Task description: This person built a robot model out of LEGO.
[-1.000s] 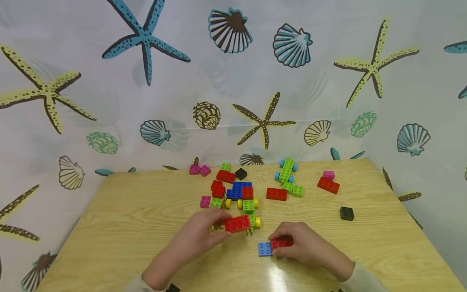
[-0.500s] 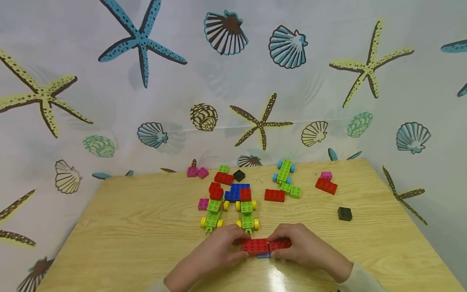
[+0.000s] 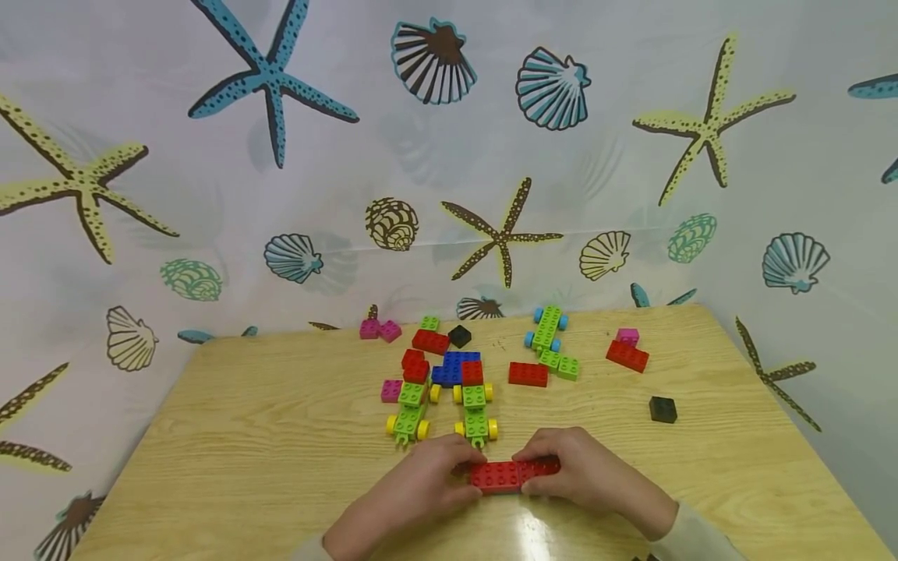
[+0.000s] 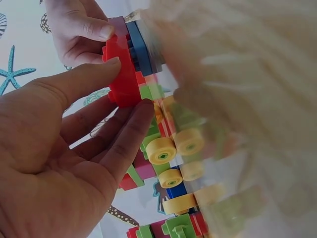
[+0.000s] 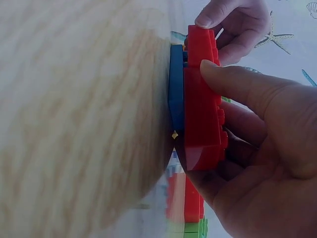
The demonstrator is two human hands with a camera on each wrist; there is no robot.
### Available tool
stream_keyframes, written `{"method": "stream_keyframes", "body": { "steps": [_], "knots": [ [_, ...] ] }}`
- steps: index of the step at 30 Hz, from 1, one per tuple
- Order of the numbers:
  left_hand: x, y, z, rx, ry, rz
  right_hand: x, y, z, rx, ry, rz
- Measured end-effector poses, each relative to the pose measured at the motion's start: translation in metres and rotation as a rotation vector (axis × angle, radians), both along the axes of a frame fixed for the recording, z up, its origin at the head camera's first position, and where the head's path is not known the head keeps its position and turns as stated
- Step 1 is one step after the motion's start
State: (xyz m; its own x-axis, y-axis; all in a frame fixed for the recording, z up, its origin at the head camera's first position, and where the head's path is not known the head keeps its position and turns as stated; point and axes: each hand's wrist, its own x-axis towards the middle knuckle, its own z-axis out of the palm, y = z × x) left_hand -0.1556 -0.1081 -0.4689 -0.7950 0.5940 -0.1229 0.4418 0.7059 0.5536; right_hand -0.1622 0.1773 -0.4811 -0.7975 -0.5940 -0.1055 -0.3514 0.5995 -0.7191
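Observation:
Two long red toy building bricks lie end to end in front of me. My left hand (image 3: 424, 477) pinches the left red brick (image 3: 495, 478) between thumb and fingers. The right red brick (image 3: 536, 467) is held by my right hand (image 3: 581, 474), its far end covered by the fingers. Beneath both is a blue brick (image 5: 176, 87), flat on the table and hidden in the head view. In the right wrist view, the right red brick sits down on the blue one. Some blue studs show in a narrow gap under the left red brick.
Beyond my hands stand two green wheeled builds (image 3: 475, 425) with yellow wheels and red bricks. Further back are a blue brick build (image 3: 456, 369), a green car base (image 3: 547, 329) with blue wheels, and several loose bricks. A black brick (image 3: 662, 409) lies right.
My left hand has brought its red brick right and toward me, then down over the blue brick, against the other red brick. My right hand has stayed in place.

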Motion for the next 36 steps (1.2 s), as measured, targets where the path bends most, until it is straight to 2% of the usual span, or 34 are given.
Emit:
{"method": "stream_keyframes", "body": {
  "steps": [7, 15, 22, 36],
  "knots": [
    [0.0, 0.001, 0.0, -0.025, 0.026, -0.02, 0.0, -0.001, 0.002, 0.0, -0.013, -0.002],
    [0.001, 0.003, 0.005, -0.082, 0.059, -0.048, 0.002, -0.007, 0.01, 0.037, -0.003, -0.022],
    [0.003, 0.004, 0.006, -0.073, 0.066, -0.057, 0.003, -0.016, 0.015, 0.028, -0.001, -0.022],
    [0.002, 0.005, 0.006, -0.06, 0.098, -0.077, 0.006, -0.021, 0.014, 0.065, 0.041, -0.031]
  ]
}}
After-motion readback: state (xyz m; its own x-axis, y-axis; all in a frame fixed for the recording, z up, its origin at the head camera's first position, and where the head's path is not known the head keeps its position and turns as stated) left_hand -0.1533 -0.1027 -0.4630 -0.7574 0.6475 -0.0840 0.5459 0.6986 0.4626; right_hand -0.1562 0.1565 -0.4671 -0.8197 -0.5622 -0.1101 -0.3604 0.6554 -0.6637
